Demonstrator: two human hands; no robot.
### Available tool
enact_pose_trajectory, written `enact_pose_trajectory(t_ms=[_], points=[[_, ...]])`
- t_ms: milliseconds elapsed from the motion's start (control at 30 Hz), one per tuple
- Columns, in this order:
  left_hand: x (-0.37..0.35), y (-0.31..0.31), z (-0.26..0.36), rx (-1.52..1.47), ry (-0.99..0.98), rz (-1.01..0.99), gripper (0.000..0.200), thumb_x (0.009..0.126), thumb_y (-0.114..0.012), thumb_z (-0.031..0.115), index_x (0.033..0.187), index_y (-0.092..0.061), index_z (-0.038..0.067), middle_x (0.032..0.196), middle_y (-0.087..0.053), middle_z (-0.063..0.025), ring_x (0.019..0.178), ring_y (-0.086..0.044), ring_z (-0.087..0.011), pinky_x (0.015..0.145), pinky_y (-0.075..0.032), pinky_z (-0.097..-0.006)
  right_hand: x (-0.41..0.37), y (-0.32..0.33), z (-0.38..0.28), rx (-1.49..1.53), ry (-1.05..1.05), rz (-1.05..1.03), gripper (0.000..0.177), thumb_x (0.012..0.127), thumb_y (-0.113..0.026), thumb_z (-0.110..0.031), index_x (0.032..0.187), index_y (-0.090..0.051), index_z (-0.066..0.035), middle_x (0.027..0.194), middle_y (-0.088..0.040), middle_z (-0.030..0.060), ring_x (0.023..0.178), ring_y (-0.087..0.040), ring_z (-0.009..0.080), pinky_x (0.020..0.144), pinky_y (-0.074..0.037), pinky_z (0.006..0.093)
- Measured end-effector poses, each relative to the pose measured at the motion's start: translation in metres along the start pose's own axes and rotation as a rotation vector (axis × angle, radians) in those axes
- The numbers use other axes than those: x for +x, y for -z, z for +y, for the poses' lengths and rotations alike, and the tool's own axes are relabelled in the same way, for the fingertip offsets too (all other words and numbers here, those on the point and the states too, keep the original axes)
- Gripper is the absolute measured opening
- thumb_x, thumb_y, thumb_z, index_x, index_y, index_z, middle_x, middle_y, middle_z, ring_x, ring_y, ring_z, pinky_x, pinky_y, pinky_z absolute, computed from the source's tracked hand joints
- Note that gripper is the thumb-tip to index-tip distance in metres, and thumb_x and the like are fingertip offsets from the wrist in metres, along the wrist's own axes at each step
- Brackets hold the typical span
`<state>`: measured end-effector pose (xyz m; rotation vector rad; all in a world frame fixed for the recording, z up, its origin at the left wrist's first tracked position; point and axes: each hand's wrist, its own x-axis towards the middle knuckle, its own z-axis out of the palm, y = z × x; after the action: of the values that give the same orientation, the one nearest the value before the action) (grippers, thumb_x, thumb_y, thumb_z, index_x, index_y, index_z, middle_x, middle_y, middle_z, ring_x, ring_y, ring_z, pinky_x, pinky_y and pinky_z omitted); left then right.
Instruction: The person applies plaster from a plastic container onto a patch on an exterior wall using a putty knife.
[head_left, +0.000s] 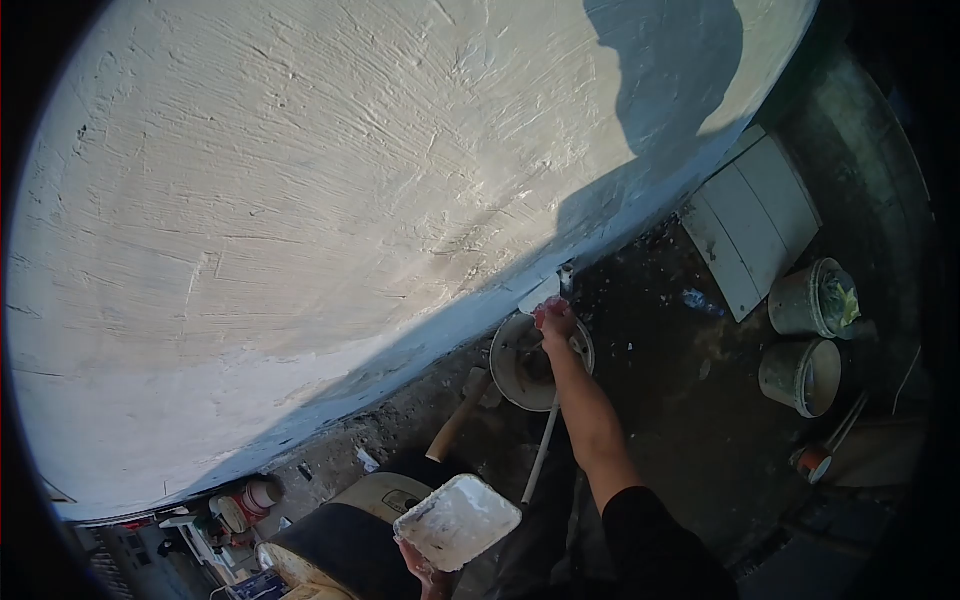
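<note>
A white plastered wall (pixel 330 200) fills most of the view, half in shadow at its base. My right hand (pixel 555 318) reaches down to the foot of the wall and grips a flat putty blade (pixel 541 293) whose tip touches the wall. Directly below that hand stands a round metal pan (pixel 525 365) with a white stick leaning out of it. My left hand (pixel 425 568) is low in the view, holding a square board (pixel 457 520) coated with white plaster, tilted slightly.
Two grey buckets (pixel 812 298) (pixel 802 375) stand on the dark floor at right, beside leaning white panels (pixel 755 220). A small red-rimmed can (pixel 812 462) lies lower right. A wooden handle (pixel 458 420) rests near the pan. Clutter sits at lower left.
</note>
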<state>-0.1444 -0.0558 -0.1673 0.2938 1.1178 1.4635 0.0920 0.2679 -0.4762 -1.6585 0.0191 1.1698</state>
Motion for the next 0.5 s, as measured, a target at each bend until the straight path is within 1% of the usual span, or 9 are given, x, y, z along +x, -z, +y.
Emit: enact_pose_trajectory(t_ms=[33,67,167,200,300,333,433,500], points=[[-0.002,0.006,-0.002,-0.131,0.077,0.070,0.058,0.097,-0.026,0.049,0.134,-0.041,0.007,0.137,-0.045,-0.0158,0.124,-0.044,-0.0359,0.103,-0.035,-0.0559,0.002,-0.001,0.008,0.039,0.015,-0.056,0.020,0.086,-0.058,-0.009,0.104,-0.058,-0.002,0.094,-0.063,0.0100,0.083,-0.062,0.0187,0.069,-0.050,0.0314],[-0.003,0.012,-0.003,-0.126,0.075,0.072,0.058,0.097,-0.026,0.049,0.134,-0.041,0.007,0.136,-0.045,-0.0161,0.124,-0.044,-0.0360,0.103,-0.035,-0.0559,0.003,-0.004,0.014,0.070,0.030,-0.013,0.022,0.086,-0.057,-0.005,0.107,-0.056,-0.001,0.098,-0.062,0.0093,0.086,-0.061,0.0177,0.074,-0.049,0.0310],[-0.005,0.015,-0.004,-0.125,0.075,0.076,0.058,0.097,-0.027,0.049,0.134,-0.041,0.007,0.136,-0.045,-0.0167,0.124,-0.044,-0.0363,0.103,-0.035,-0.0557,-0.002,-0.007,0.029,0.216,0.134,-0.136,0.025,0.085,-0.057,-0.001,0.110,-0.054,-0.001,0.103,-0.061,0.0092,0.093,-0.060,0.0182,0.080,-0.047,0.0304],[-0.004,0.015,-0.003,-0.125,0.079,0.084,0.058,0.097,-0.027,0.049,0.134,-0.041,0.006,0.136,-0.045,-0.0169,0.124,-0.044,-0.0364,0.103,-0.035,-0.0556,-0.008,-0.006,0.027,0.273,0.112,-0.175,0.027,0.085,-0.057,0.002,0.112,-0.053,-0.001,0.106,-0.060,0.0091,0.098,-0.058,0.0188,0.084,-0.045,0.0297],[-0.003,0.012,-0.002,-0.131,0.065,0.067,0.057,0.097,-0.027,0.048,0.134,-0.041,0.006,0.136,-0.045,-0.0170,0.124,-0.044,-0.0368,0.103,-0.035,-0.0553,-0.030,-0.007,0.015,0.337,0.109,-0.234,0.028,0.085,-0.057,0.003,0.112,-0.053,-0.001,0.106,-0.060,0.0093,0.097,-0.059,0.0193,0.082,-0.046,0.0297],[-0.003,0.009,0.000,-0.134,0.058,0.056,0.057,0.097,-0.027,0.048,0.134,-0.042,0.006,0.136,-0.045,-0.0170,0.123,-0.044,-0.0369,0.103,-0.035,-0.0553,-0.040,-0.009,0.007,0.331,0.134,-0.260,0.026,0.086,-0.056,0.004,0.111,-0.053,-0.002,0.106,-0.060,0.0088,0.095,-0.059,0.0178,0.080,-0.046,0.0292],[0.000,0.000,0.002,-0.243,0.093,0.050,0.057,0.097,-0.028,0.047,0.134,-0.042,0.006,0.136,-0.045,-0.0171,0.123,-0.045,-0.0371,0.103,-0.035,-0.0555,-0.074,-0.013,-0.018,0.366,0.135,-0.330,0.024,0.086,-0.056,0.004,0.110,-0.054,-0.003,0.105,-0.060,0.0081,0.094,-0.059,0.0162,0.079,-0.046,0.0281],[0.000,0.000,0.002,-0.185,0.070,0.033,0.057,0.097,-0.028,0.047,0.134,-0.042,0.006,0.135,-0.046,-0.0169,0.123,-0.045,-0.0373,0.103,-0.035,-0.0556,-0.091,-0.016,-0.026,0.390,0.125,-0.340,0.023,0.087,-0.056,0.003,0.109,-0.054,-0.003,0.105,-0.060,0.0072,0.094,-0.058,0.0146,0.079,-0.046,0.0268]])
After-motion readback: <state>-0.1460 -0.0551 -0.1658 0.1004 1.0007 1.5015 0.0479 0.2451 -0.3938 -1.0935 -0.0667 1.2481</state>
